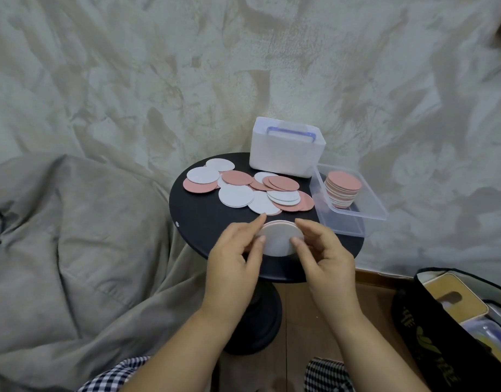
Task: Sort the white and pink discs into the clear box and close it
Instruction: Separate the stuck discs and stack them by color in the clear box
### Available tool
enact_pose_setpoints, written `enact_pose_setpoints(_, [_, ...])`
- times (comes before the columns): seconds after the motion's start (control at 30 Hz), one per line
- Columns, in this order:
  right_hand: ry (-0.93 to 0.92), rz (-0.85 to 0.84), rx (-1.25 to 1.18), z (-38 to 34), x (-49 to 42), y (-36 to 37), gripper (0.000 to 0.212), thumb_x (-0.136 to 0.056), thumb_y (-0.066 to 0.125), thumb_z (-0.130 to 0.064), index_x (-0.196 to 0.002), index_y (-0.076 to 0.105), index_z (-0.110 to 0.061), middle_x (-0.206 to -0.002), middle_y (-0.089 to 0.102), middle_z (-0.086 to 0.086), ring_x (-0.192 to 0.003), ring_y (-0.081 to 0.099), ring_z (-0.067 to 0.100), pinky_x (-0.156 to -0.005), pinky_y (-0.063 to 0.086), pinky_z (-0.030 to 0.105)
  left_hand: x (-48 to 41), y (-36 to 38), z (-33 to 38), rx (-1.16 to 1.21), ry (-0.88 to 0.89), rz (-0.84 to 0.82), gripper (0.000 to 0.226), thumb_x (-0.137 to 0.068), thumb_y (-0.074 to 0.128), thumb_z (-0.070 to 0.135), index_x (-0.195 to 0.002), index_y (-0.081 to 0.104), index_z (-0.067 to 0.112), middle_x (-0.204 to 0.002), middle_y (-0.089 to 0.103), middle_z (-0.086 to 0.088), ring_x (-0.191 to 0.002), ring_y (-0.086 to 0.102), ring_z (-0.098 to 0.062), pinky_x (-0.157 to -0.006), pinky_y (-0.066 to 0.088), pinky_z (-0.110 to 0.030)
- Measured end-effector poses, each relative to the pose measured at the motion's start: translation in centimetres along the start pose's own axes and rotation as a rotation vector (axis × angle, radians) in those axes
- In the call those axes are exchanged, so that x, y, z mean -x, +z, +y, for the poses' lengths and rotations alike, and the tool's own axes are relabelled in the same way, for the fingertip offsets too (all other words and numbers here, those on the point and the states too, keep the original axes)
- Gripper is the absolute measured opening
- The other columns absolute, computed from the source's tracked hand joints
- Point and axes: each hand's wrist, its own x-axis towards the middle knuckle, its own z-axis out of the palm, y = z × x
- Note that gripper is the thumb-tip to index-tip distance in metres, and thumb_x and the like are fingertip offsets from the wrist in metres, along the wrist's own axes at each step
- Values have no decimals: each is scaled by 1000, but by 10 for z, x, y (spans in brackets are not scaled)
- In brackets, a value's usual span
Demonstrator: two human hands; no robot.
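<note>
Above the near part of the round black table (198, 222), my left hand (235, 253) and my right hand (320, 250) together grip a small stack of discs (279, 239), white face toward me, pink edges behind. Several loose white and pink discs (238, 195) lie scattered across the table's far half. At the right edge sits the open clear box (368, 202) holding a stack of discs (344, 188) with a pink one on top. Behind it stands a white box with a blue handle (286, 148).
A grey-green blanket (74, 222) covers the area left of and behind the table. A black bag (452, 321) with items inside lies on the wooden floor at the lower right. The clear box overhangs the table's right edge.
</note>
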Motion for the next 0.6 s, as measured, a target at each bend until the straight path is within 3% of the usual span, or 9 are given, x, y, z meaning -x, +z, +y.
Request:
enact_pose_setpoints(0.1, [-9, 23, 11, -1, 1, -2, 40, -84, 63, -7, -100, 58, -44, -95, 65, -29, -97, 59, -6, -83, 48, 13, 2, -2, 4, 94, -79, 60, 32, -83, 67, 7, -102, 66, 32, -95, 67, 18, -88, 62, 6, -76, 44, -6])
enact_pose_setpoints(0.23, [-61, 39, 42, 1, 4, 1, 42, -85, 62, -2, -109, 59, -36, -105, 62, -19, -101, 58, -6, -84, 44, 8, 6, -4, 2, 51, -42, 90, 31, -80, 68, 3, -103, 68, 24, -94, 63, 27, -90, 61, 12, -79, 42, -2])
enact_pose_setpoints(0.33, [-77, 47, 39, 1, 4, 2, 40, -85, 61, 0, -111, 60, -30, -103, 63, -17, -98, 58, -4, -83, 44, 8, 5, -4, 3, 28, 6, 128, 30, -79, 69, 0, -100, 69, 22, -93, 64, 24, -90, 61, 9, -79, 42, -3])
enact_pose_setpoints(0.6, [-1, 48, 6, 1, 4, 1, 41, -84, 64, -5, -101, 57, -43, -100, 63, -22, -94, 60, -5, -80, 46, 9, 4, -5, -1, 23, 24, 116, 22, -80, 68, 1, -95, 73, 16, -90, 67, 15, -87, 63, 2, -74, 45, -6])
